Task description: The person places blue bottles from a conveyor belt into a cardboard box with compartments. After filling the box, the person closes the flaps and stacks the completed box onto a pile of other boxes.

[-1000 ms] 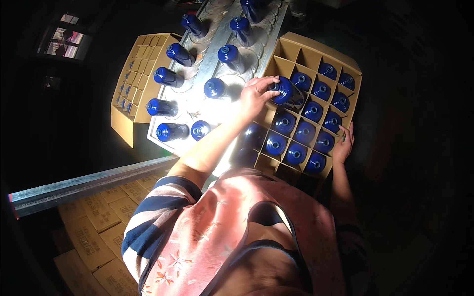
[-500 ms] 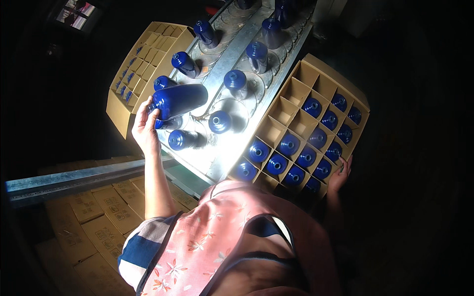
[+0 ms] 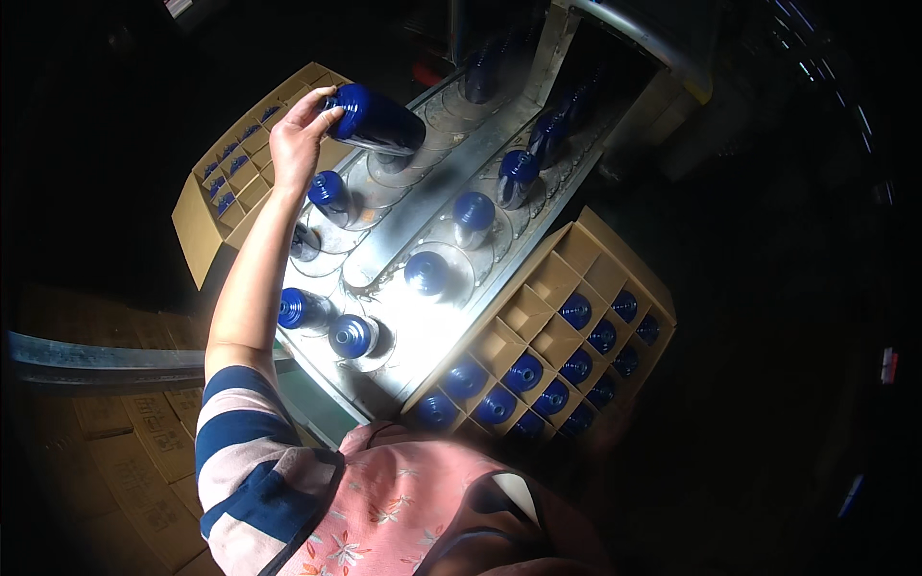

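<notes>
My left hand [image 3: 300, 139] is closed around the neck of a dark blue glass bottle [image 3: 379, 120], which lies tilted nearly sideways above the far-left lane of a conveyor [image 3: 360, 384]. My arm stretches across the conveyor's left side. Under and beyond the forearm, several blue bottles stand upright, among them one bottle [image 3: 329, 192] just below the hand and another bottle [image 3: 352, 336] close to me. In the other lane stand more bottles, such as a bottle [image 3: 474, 216] in the middle. My right hand cannot be seen; the area right of the near carton is dark.
An open carton [image 3: 629, 252] with cardboard dividers sits against the conveyor's right side, several cells holding blue bottles. Left of the conveyor is another divided carton [image 3: 199, 238] with blue tops in some cells. A metal rail [image 3: 106, 355] and flat cardboard boxes [image 3: 149, 422] are at lower left.
My left hand has carried the bottle farther away along the conveyor. The view has shifted, so the near bottles and right carton appear lower. My right hand, earlier on that carton's edge, no longer shows.
</notes>
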{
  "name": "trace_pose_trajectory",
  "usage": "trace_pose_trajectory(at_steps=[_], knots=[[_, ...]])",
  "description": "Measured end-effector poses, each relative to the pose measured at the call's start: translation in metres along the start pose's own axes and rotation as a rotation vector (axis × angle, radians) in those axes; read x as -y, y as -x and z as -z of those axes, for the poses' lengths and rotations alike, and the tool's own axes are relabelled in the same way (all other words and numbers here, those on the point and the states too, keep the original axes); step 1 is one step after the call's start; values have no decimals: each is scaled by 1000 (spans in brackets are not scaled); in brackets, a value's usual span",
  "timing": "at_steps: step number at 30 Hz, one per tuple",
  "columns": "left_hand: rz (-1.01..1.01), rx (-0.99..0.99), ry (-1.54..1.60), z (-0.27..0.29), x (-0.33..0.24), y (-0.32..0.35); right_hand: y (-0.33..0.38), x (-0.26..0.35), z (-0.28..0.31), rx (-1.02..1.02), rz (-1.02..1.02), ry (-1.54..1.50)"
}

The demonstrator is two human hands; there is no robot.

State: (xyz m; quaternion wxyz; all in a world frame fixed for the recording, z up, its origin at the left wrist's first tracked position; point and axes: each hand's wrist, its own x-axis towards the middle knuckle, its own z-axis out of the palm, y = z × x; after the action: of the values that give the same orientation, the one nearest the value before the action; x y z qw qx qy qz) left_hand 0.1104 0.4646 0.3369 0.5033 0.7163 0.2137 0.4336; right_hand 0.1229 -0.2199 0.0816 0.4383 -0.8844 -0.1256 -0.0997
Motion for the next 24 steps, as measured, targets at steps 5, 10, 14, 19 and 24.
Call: trace_pose_trajectory(at_steps=[5,10,14,19,24], knots=[[13,56,-330,-79,100,-103,-20,-5,-12,111,123,360],[136,70,-558,-133,202,-146,-37,-9,-22,154,18,376],[182,60,-593,-164,254,-176,-54,-14,-29,187,-31,405],[173,58,-760,-186,291,-208,-63,-23,-34,223,-65,420],[176,113,-854,-281,278,-206,-107,-61,-13,255,-112,386]])
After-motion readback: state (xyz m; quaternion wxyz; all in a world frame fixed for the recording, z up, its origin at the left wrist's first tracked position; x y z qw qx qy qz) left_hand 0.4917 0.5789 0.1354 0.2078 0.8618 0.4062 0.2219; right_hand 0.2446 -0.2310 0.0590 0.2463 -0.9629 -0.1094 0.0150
